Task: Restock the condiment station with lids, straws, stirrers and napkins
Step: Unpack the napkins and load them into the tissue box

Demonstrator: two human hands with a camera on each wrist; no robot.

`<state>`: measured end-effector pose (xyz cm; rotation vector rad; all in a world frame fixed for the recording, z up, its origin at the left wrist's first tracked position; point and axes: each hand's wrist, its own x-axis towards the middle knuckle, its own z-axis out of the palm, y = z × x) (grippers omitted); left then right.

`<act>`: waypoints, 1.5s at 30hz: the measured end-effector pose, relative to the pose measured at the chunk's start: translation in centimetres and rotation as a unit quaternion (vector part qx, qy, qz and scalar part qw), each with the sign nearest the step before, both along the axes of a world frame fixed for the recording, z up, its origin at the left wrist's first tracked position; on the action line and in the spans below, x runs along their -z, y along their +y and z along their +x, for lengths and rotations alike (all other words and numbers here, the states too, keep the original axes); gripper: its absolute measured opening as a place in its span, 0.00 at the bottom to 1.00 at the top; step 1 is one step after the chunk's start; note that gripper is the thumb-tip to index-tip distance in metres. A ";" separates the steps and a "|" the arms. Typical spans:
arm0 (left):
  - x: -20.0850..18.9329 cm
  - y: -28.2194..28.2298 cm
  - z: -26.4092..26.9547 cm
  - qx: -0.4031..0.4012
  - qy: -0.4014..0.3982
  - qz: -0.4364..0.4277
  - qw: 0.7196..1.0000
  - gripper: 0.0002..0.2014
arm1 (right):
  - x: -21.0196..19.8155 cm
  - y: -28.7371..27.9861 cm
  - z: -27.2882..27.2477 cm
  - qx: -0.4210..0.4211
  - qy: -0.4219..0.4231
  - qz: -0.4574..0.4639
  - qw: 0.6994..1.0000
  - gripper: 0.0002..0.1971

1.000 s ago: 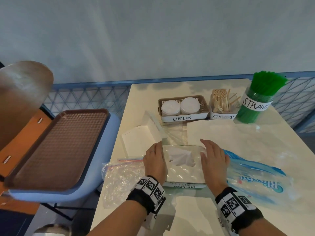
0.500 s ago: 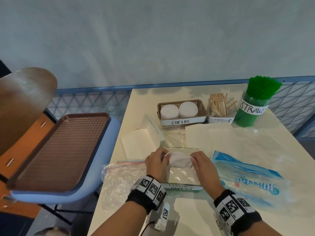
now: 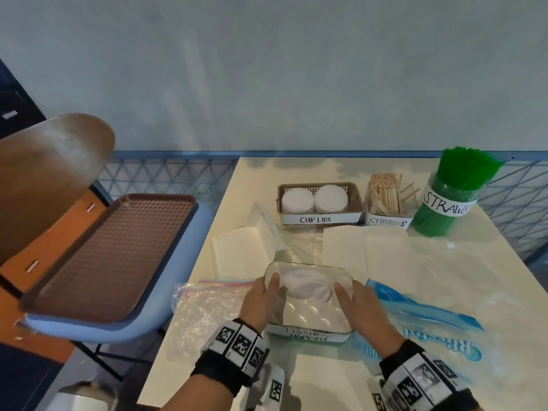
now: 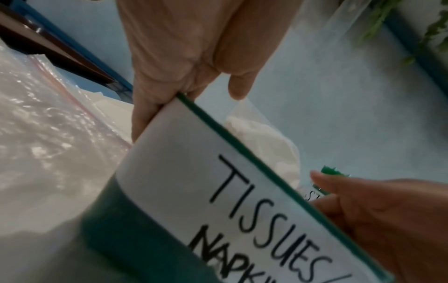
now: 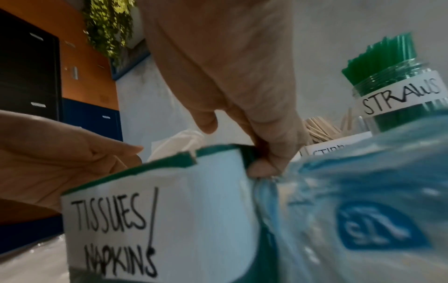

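Observation:
The green tissue box (image 3: 311, 317) labelled "TISSUES / NAPKINS" stands at the table's near edge, with a white tissue (image 3: 308, 287) bunched in its top opening. My left hand (image 3: 262, 296) grips the box's left side, thumb on the top and fingers down the wall (image 4: 145, 114). My right hand (image 3: 357, 304) grips the right side, fingers curled at the corner (image 5: 264, 164). At the back stand the cup lids basket (image 3: 321, 216), the stirrers box (image 3: 385, 203) and the green straws jar (image 3: 446, 207).
An empty clear zip bag (image 3: 204, 312) lies left of the box and a blue tissue wrapper (image 3: 424, 330) right of it. White paper packaging (image 3: 240, 250) and clear plastic lie mid-table. A brown tray (image 3: 112, 250) rests on a blue chair to the left.
Half a second ago both hands were together at the tissue in the box's opening. They have since parted and taken the box by its two sides.

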<state>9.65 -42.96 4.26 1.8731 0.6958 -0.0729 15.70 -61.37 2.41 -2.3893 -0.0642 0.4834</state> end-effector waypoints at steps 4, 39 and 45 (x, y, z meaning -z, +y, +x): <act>-2.2 -0.1 0.0 -0.011 -0.026 -0.105 0.994 0.23 | -4.3 -0.4 0.4 -0.046 -0.037 -0.051 0.997 0.26; -5.7 26.9 26.6 0.015 -0.062 0.060 0.996 0.21 | -9.2 28.0 24.9 -0.028 -0.011 0.065 0.997 0.31; -1.5 26.5 27.8 0.031 -0.031 0.078 0.996 0.23 | -6.6 27.9 25.8 -0.035 0.047 -0.016 0.998 0.38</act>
